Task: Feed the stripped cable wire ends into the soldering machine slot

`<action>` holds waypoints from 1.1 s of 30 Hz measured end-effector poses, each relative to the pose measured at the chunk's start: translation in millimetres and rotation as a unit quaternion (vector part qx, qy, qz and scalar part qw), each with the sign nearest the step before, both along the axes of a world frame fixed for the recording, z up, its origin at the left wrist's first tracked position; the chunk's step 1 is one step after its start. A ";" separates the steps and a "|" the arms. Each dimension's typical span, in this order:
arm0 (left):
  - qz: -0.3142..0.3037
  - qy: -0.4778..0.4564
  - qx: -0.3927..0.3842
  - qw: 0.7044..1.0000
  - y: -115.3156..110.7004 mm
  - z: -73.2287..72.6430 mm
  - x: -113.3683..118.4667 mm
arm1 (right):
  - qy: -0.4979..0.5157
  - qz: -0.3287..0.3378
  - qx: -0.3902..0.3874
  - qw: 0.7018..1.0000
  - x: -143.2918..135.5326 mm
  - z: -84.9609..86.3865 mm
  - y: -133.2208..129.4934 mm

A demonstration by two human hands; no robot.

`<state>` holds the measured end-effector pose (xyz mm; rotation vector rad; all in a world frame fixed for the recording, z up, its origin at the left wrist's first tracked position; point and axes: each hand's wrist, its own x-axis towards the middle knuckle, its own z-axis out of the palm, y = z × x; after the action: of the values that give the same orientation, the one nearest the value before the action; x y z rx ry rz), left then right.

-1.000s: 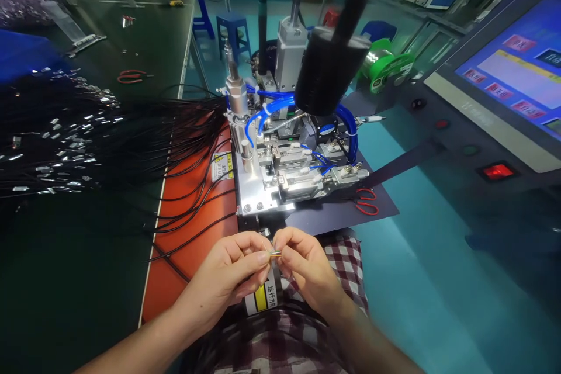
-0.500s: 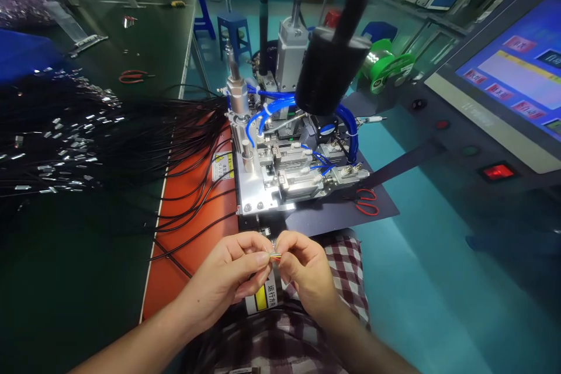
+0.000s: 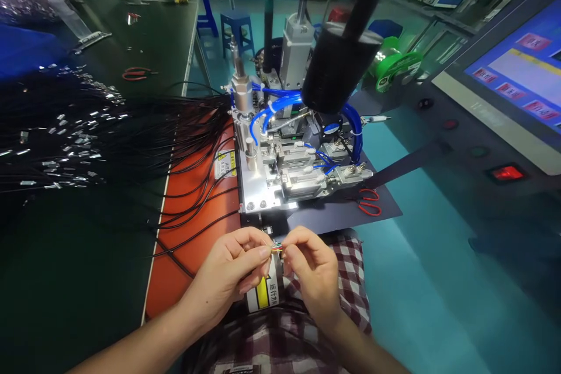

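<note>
Several thin coloured wires (image 3: 276,248), with red, yellow and green among them, stretch across the small gap between my two hands. My left hand (image 3: 239,260) is closed, thumb and forefinger pinching the wires from the left. On the other side my right hand (image 3: 311,266) is closed too, pinching the wire ends between thumb and forefinger. Both hands are held above my lap, in front of the metal machine (image 3: 258,190). Where the wires run inside my left hand is hidden by the fingers.
Black cables (image 3: 205,155) with shiny ends pile up at the left, crossing an orange mat (image 3: 188,193). Red-handled pliers (image 3: 369,203) lie on a dark plate right of the machine. A touchscreen panel (image 3: 517,82) stands at the right. A black cylinder (image 3: 339,70) hangs over the machine.
My right hand has shifted slightly up and right, and more of the coloured wires shows between the fingers, fanned out a little. The left hand keeps its pinch.
</note>
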<state>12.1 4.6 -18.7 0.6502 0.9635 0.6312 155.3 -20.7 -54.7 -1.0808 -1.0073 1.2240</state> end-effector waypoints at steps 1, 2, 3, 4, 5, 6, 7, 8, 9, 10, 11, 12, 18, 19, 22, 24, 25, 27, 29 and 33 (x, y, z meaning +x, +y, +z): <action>-0.003 -0.001 0.000 1.000 0.0 0.1 0.0 | 0.024 0.013 -0.016 0.999 1.0 -0.3 1.7; -0.005 0.000 0.001 1.000 -0.1 0.1 0.0 | 0.047 0.026 -0.029 0.998 1.8 -0.6 3.3; -0.008 0.000 0.002 1.000 -0.2 0.1 -0.1 | 0.069 0.039 -0.037 0.996 2.5 -1.1 4.8; -0.010 0.001 0.002 1.000 -0.4 0.2 -0.2 | 0.089 0.049 -0.042 0.994 2.9 -1.8 6.0; -0.013 0.002 0.003 1.000 -0.5 0.3 -0.2 | 0.107 0.059 -0.045 0.991 3.3 -2.6 6.9; -0.015 0.001 0.004 1.000 -0.6 0.4 -0.3 | 0.123 0.066 -0.048 0.989 3.5 -3.5 7.5; -0.016 -0.001 0.004 1.000 -0.5 0.5 -0.4 | 0.136 0.072 -0.050 0.987 3.6 -4.4 7.8; -0.017 -0.003 0.004 1.000 -0.3 0.7 -0.4 | 0.145 0.077 -0.051 0.985 3.7 -5.3 7.9; -0.017 -0.005 0.003 1.000 0.1 0.7 -0.4 | 0.149 0.081 -0.052 0.984 3.7 -5.9 7.8; -0.017 -0.009 0.002 1.000 0.5 0.8 -0.3 | 0.148 0.083 -0.050 0.984 3.7 -6.3 7.5; -0.018 -0.014 0.000 1.000 1.0 0.7 -0.3 | 0.142 0.083 -0.048 0.985 3.6 -6.5 7.1; -0.017 -0.020 -0.002 1.000 1.5 0.6 -0.3 | 0.132 0.079 -0.045 0.987 3.4 -6.4 6.6; -0.009 -0.044 -0.011 0.999 2.3 -0.4 -1.2 | 0.053 0.027 -0.017 0.998 -2.4 -5.7 -1.4; -0.007 -0.042 -0.011 0.999 2.2 -0.5 -1.3 | 0.034 0.017 -0.010 0.999 -3.9 -5.9 -3.1; 0.008 -0.031 -0.001 0.999 2.0 -0.9 -1.3 | -0.035 -0.008 0.013 0.999 -8.0 -5.5 -6.7; 0.019 -0.021 0.007 1.000 1.3 -1.2 -1.1 | -0.076 -0.010 0.028 0.997 -10.1 -4.2 -7.4; 0.025 -0.013 0.011 1.000 0.8 -1.4 -0.9 | -0.091 -0.009 0.035 0.995 -11.1 -3.4 -7.4; 0.035 0.005 0.013 0.999 -0.7 -1.9 -0.4 | -0.109 -0.002 0.043 0.993 -13.1 -2.1 -7.3; 0.037 0.027 0.011 0.999 -2.3 -2.6 0.0 | -0.116 -0.002 0.047 0.992 -14.9 -1.5 -7.7; 0.035 0.061 0.002 0.998 -3.1 -3.6 0.7 | -0.132 -0.005 0.049 0.990 -13.7 -1.5 -8.4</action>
<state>12.8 1.5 -22.3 0.6673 1.1023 0.6605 141.6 -29.1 -56.3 -1.1884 -1.2496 1.0292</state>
